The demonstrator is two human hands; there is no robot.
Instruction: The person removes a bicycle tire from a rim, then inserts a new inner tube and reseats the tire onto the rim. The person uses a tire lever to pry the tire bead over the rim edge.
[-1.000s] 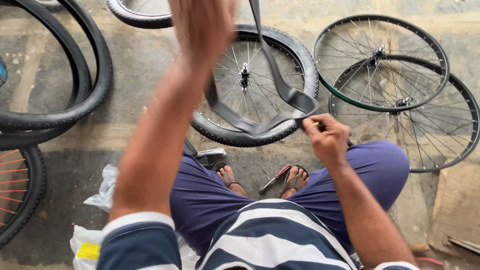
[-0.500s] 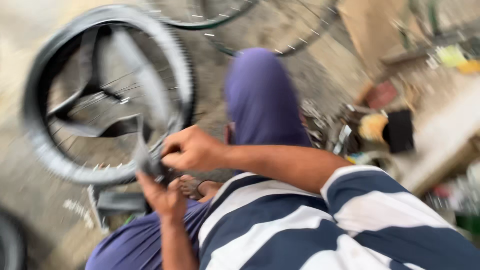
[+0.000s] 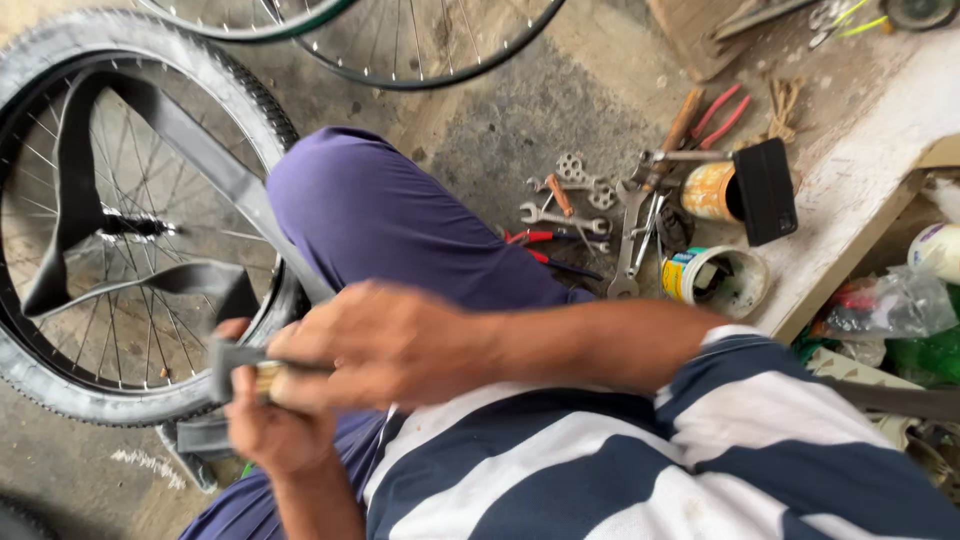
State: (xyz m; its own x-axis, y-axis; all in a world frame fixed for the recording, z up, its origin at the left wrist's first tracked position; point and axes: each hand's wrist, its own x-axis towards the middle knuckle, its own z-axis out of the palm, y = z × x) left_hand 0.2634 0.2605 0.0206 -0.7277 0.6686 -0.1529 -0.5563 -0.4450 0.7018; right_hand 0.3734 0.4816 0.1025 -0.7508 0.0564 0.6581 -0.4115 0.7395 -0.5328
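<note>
A black flat inner tube (image 3: 190, 165) is draped in loops over a spoked bicycle wheel with a grey tyre (image 3: 225, 75) lying on the floor at left. My left hand (image 3: 275, 432) grips a folded part of the tube above my lap. My right hand (image 3: 390, 345), blurred, reaches across my purple-trousered knee. Its fingers are closed over a small tan object (image 3: 265, 378), which is pressed against the tube beside my left hand. What the tan object is cannot be made out.
Wrenches (image 3: 560, 215), red-handled pliers (image 3: 722, 110), two open tins (image 3: 715, 280) and a black block (image 3: 770, 190) lie on the concrete to the right of my knee. Two bare rims (image 3: 430, 55) lie at the top. At right is a pale ledge (image 3: 860, 180) with plastic bags (image 3: 885, 300).
My left arm has come down from overhead and both hands have met at the tube in my lap. The view has swung right, showing the tools.
</note>
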